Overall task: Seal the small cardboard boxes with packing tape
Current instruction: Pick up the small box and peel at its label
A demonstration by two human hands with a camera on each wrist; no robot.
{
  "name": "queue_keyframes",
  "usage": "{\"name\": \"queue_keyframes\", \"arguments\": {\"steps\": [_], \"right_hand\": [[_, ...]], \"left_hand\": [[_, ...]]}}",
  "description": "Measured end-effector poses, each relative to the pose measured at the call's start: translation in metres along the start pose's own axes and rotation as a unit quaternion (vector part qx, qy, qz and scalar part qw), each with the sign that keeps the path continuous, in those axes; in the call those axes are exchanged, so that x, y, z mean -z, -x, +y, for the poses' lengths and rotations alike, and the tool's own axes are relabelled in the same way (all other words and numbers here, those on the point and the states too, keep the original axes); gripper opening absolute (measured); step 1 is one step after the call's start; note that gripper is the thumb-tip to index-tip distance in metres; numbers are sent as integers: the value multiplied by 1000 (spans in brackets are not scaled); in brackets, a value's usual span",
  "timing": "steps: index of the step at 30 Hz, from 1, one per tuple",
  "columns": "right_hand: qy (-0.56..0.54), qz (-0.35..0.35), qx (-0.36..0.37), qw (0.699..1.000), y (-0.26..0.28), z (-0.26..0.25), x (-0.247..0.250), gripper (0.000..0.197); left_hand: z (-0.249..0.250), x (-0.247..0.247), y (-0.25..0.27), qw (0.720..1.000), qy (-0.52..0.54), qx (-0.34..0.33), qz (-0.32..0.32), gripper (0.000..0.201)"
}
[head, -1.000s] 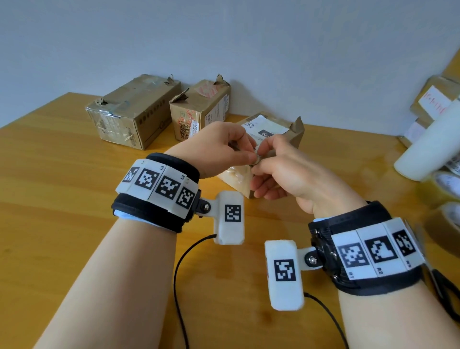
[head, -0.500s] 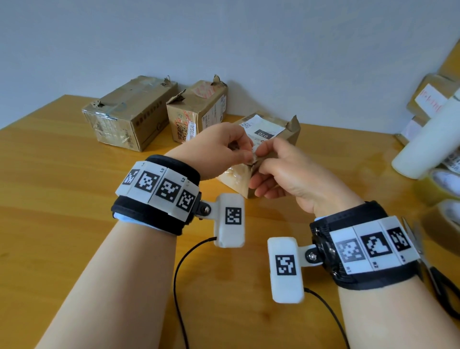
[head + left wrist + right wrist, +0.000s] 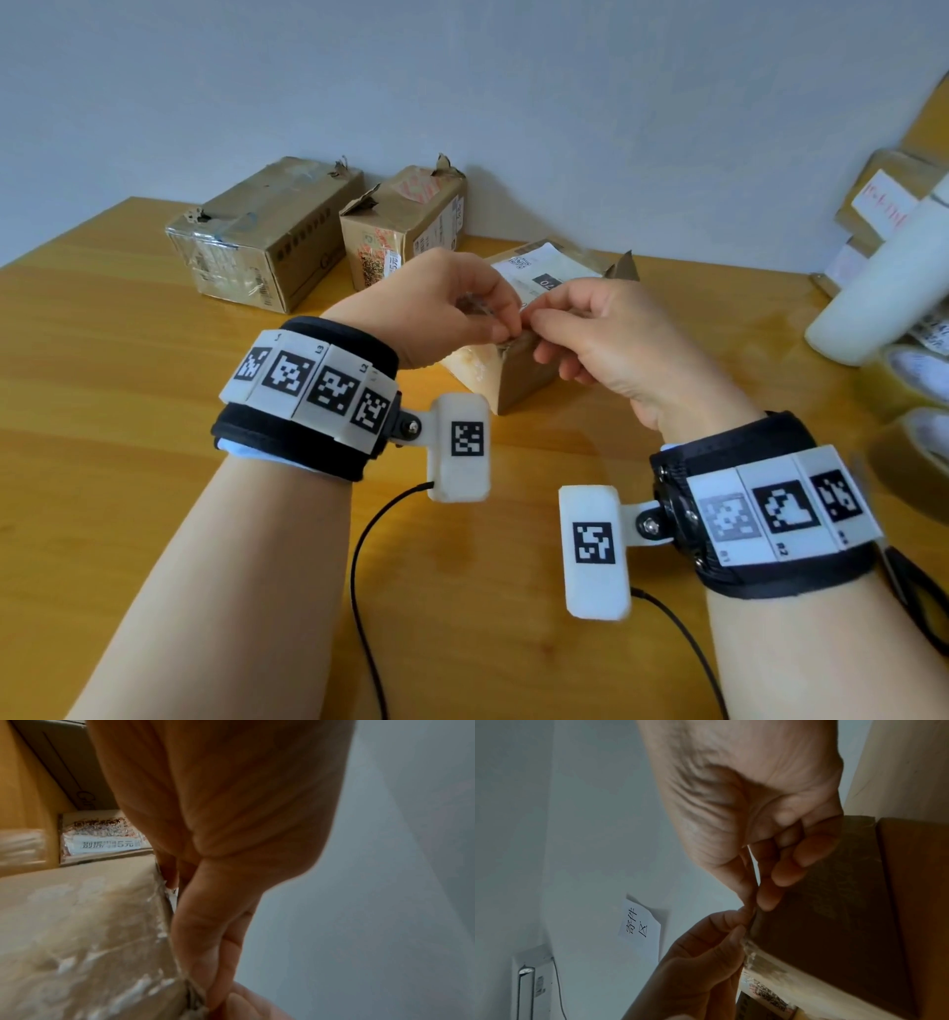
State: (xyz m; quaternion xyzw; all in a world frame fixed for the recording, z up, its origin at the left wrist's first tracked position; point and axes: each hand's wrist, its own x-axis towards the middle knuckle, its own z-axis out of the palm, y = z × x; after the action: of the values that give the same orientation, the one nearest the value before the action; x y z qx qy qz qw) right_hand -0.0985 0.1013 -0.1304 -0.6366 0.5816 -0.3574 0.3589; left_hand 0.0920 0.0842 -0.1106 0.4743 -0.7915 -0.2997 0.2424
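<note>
Both hands work the near top corner of the cardboard box (image 3: 518,380) on the desk (image 3: 128,411). Left hand (image 3: 436,308) and right hand (image 3: 606,339) each pinch what looks like a tape edge (blurry). Keep tension, press flat along the seam.

We see a plain pale grey-blue wall (image 3: 513,92) behind a wooden table (image 3: 102,411) with a warm honey grain; the tabletop meets the wall along its far edge. Soft, even light falls across both, leaving a faint sheen on the wood. In the right wrist view, 1 white paper sign (image 3: 639,921) with black characters is stuck to the wall, and a white wall fixture (image 3: 530,981) with a thin cable sits lower down.
</note>
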Motion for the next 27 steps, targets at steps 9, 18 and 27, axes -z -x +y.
{"name": "queue_keyframes", "arguments": {"steps": [9,18,27], "right_hand": [[42,12,42,998,-6,10,-3,7],[111,27,75,991,-1,2,2,5],[117,58,89,987,-1,0,0,11]], "left_hand": [[1,-5,-2,999,-37,6,24,8],[-2,-5,-3,1000,-17,15,10,5],[1,-7,-1,1000,7,14,-13,12]]}}
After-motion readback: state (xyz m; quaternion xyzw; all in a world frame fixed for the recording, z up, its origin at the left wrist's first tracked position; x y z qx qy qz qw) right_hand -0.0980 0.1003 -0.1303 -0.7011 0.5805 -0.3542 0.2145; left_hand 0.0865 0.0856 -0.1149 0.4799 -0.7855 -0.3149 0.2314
